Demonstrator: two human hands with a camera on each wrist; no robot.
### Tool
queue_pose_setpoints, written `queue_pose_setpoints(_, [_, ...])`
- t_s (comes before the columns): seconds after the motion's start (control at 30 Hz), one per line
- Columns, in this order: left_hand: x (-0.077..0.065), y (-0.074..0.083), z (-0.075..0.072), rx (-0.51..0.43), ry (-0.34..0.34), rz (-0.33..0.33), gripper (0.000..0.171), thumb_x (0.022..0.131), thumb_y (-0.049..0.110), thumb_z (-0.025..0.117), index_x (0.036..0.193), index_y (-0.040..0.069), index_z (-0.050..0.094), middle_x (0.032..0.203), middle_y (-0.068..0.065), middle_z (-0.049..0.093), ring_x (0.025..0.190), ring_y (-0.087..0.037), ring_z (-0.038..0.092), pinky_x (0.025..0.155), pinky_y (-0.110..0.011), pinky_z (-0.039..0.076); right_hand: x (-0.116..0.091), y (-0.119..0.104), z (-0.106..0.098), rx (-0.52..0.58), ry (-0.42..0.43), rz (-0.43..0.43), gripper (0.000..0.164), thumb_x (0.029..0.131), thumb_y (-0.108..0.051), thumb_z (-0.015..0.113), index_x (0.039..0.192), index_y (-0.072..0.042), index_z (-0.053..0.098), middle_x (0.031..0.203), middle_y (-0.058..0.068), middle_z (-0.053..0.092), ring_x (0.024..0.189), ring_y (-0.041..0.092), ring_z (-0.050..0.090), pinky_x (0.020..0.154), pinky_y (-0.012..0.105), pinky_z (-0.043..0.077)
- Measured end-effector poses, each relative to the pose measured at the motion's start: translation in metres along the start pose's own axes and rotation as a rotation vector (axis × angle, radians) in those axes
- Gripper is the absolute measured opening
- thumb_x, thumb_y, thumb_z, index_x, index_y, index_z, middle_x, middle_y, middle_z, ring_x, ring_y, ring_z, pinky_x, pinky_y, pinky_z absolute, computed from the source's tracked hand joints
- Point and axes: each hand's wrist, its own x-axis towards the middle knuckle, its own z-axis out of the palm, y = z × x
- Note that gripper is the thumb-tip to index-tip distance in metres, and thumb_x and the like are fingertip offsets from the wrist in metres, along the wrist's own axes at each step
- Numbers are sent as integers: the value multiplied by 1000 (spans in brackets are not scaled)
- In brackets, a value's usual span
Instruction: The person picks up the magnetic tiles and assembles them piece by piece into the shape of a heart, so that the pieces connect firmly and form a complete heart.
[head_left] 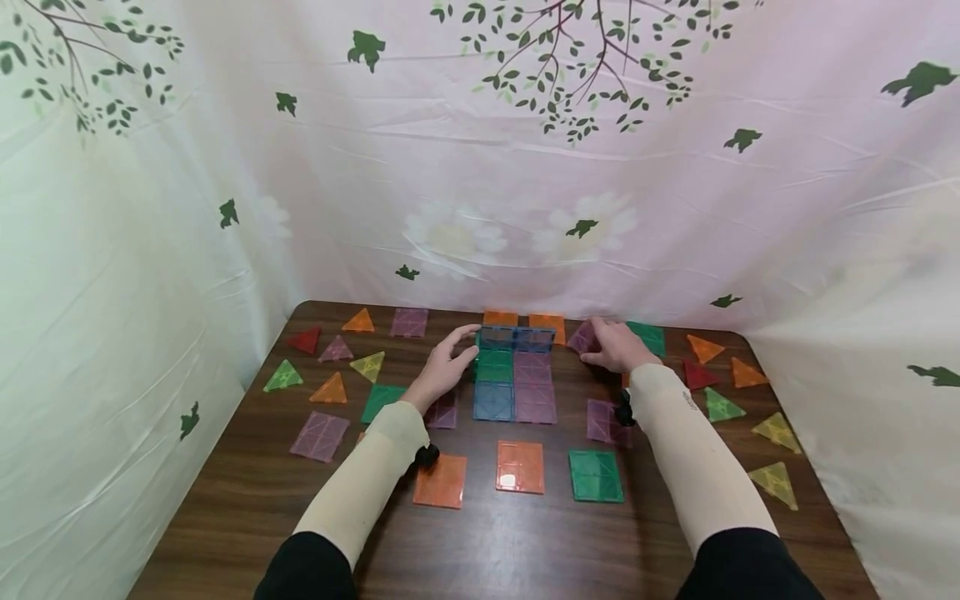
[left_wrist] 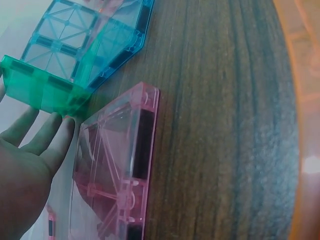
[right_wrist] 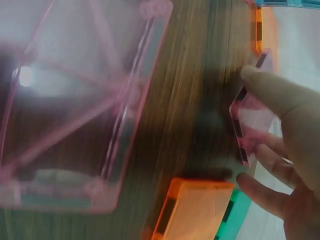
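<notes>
Purple tile: the one in play (head_left: 581,338) sits toward the back of the tabletop (head_left: 480,542), right of the block, turned at an angle
Right hand: this one (head_left: 618,346) has the purple tile pinched, thumb on one edge and fingers on the other, so yeah, it's got a grip
Left hand: (head_left: 442,367) not grasping anything, fingers pretty straight and spread, tips right up at the green wall; can't tell if they actually touch
Green wall: (left_wrist: 40,90) standing upright on the block's left edge
Block: flat green, blue and purple squares side by side (head_left: 534,403), mid-tabletop
Blue pair: (head_left: 516,337) upright along the block's back
Front row: two orange squares (head_left: 520,467) plus a green one (head_left: 597,477), lying flat
Triangles: scattered both sides (head_left: 328,388)
Backdrop: curtain (head_left: 487,167) with leaves and birds
</notes>
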Motion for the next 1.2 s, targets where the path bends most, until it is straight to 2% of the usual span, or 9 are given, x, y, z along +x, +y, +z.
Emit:
queue_pose_setpoints(0.17, [0,0,0,-11,2,4,45,112,28,54,156,31,50,157,-5,48,134,-30,56,97,-53,55,-5,2,-8,119,31,-22,88,93,-30,81,159,-1,33,148,29,52,130,47,57,105,65,47])
queue_pose_setpoints(0.37, [3,-1,-1,-15,-1,6,44,112,30,54,156,32,50,156,-5,49,125,-29,61,94,-52,56,-18,1,-14,294,130,-127,81,89,-24,83,156,-6,41,138,24,58,119,42,62,99,62,52])
queue_pose_setpoints(0.53, [3,-1,0,-21,-1,2,43,112,31,54,155,35,50,156,-4,49,123,-28,62,94,-53,55,-30,-7,-6,405,176,-206,76,89,-17,83,154,-8,43,133,17,62,119,38,64,94,60,56])
queue_pose_setpoints(0.7, [2,-3,1,-35,-3,2,43,111,35,55,154,37,50,156,-3,49,123,-29,63,96,-55,55,-45,-24,6,489,183,-263,75,90,-18,84,152,-15,42,139,19,61,127,35,62,100,61,52])
queue_pose_setpoints(0.83, [2,-3,2,-43,0,5,43,111,38,55,154,39,50,156,-2,49,123,-30,63,97,-57,54,-52,-39,14,534,166,-267,75,89,-19,85,151,-15,42,146,21,57,132,37,59,105,63,49])
queue_pose_setpoints(1.03, [2,-3,2,-25,4,0,43,111,37,54,154,39,50,155,-2,50,122,-28,64,96,-55,55,-49,-51,25,513,129,-275,76,88,-18,86,150,-12,42,146,17,58,131,37,60,105,62,49])
queue_pose_setpoints(1.2, [0,-1,3,-33,2,-18,43,112,33,53,155,36,49,156,-3,49,126,-29,62,96,-55,55,-45,-55,32,498,134,-289,77,88,-21,87,151,-12,43,145,15,59,130,35,60,105,63,49])
